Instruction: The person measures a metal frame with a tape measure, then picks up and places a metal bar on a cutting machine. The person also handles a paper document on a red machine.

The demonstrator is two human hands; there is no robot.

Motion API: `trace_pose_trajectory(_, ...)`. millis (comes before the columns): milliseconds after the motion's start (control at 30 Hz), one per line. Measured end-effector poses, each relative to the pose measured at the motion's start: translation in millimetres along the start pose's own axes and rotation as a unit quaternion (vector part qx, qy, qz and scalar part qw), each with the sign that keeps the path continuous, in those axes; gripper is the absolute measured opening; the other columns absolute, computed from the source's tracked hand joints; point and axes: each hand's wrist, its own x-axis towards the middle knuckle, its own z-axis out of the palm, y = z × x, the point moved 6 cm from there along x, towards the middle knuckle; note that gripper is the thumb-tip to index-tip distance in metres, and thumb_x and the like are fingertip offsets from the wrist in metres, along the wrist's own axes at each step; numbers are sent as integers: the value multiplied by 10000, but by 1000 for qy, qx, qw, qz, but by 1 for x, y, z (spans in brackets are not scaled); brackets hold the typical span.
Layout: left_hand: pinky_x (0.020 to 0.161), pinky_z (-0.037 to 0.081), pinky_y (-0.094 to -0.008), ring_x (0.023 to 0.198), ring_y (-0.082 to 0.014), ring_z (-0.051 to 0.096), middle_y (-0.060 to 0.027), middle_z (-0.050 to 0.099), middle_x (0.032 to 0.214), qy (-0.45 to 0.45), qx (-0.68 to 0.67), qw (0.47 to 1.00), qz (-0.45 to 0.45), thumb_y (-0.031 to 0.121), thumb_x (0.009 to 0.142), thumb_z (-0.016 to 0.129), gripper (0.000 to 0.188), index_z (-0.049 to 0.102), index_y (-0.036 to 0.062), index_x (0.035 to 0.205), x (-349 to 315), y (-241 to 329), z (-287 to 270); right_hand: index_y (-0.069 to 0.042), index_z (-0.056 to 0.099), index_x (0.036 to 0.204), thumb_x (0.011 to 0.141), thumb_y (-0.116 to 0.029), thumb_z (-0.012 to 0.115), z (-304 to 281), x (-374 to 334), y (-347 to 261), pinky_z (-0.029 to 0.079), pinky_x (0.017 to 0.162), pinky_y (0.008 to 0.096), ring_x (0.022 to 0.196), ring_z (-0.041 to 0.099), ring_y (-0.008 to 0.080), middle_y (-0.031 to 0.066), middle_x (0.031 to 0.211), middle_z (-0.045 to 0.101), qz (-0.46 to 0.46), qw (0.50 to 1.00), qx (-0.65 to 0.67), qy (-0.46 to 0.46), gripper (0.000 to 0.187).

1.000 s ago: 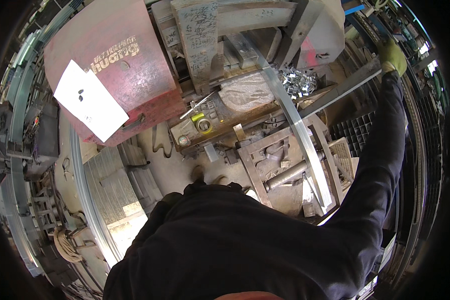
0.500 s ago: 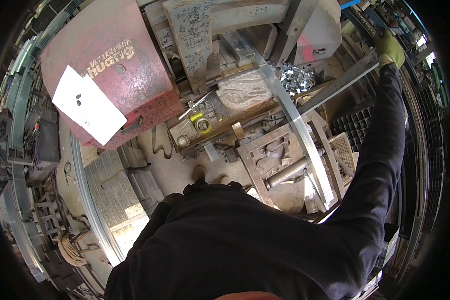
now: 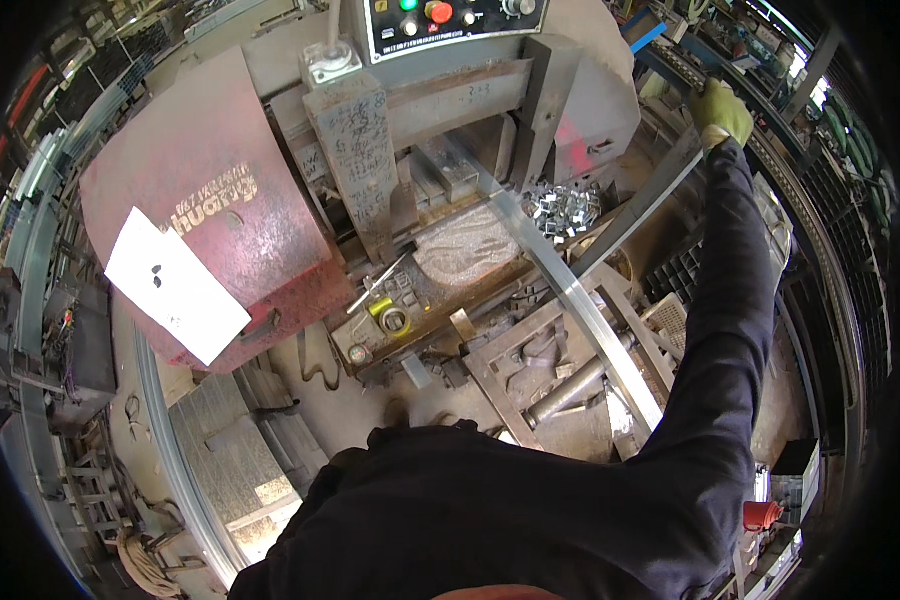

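Observation:
My right hand, in a yellow-green glove, is stretched out to the far right. Its fingers look curled, and what lies under them is hidden. A flat grey metal bar runs up to the glove's cuff. Of my left hand only a dull patch may show beside my body; its fingers are hidden. Ahead stands a sawing machine with a faded red cover. A long shiny metal profile runs from its vise area toward me. Small cut metal pieces are heaped beside the profile.
At the top is a control panel with coloured buttons. White paper lies on the red cover. A yellow tape roll sits on the machine's ledge. Long metal profiles lie at left, and a rusty frame stands below the ledge.
My view has tilted up, bringing the control panel into sight. My right hand appears farther left in the picture, still by the grey bar's end.

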Motion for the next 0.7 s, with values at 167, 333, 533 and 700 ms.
trace_pose_trajectory(167, 1031, 492, -471, 1215, -362, 638, -183, 691, 1285, 1, 1, 1000, 4, 424, 988, 515, 459, 707, 106, 1257, 10, -5, -10, -157, 627, 1340, 926, -513, 656, -36, -19, -51, 476, 1010, 519, 1211, 647, 377, 131, 1269, 707, -77, 972, 31, 218, 547)
trace_pose_trajectory(333, 1031, 492, -473, 1220, -362, 635, -184, 687, 1291, -5, 11, 1000, 4, 416, 988, 520, 456, 701, 102, 1265, 22, -13, -26, -102, 551, 1431, 938, -480, 660, 9, 8, -172, 497, 1027, 481, 1223, 612, 434, 226, 1330, 649, -181, 930, 310, 77, 631)
trace_pose_trajectory(533, 1031, 492, -474, 1226, -362, 631, -185, 683, 1297, 2, 64, 998, 27, 407, 988, 526, 453, 693, 99, 1276, 51, -44, -34, -93, 439, 1510, 885, -388, 759, 75, 71, -300, 502, 1009, 489, 1205, 611, 449, 280, 1290, 646, -214, 873, 428, 94, 762)
trace_pose_trajectory(700, 1052, 493, -452, 1247, -329, 620, -167, 670, 1341, 75, -237, 969, -14, 357, 1000, 585, 453, 645, 76, 1351, 40, -80, -73, -120, 519, 1432, 975, -264, 644, 80, 89, -327, 534, 876, 456, 1007, 700, 383, 235, 1115, 720, -128, 895, 405, 137, 495)
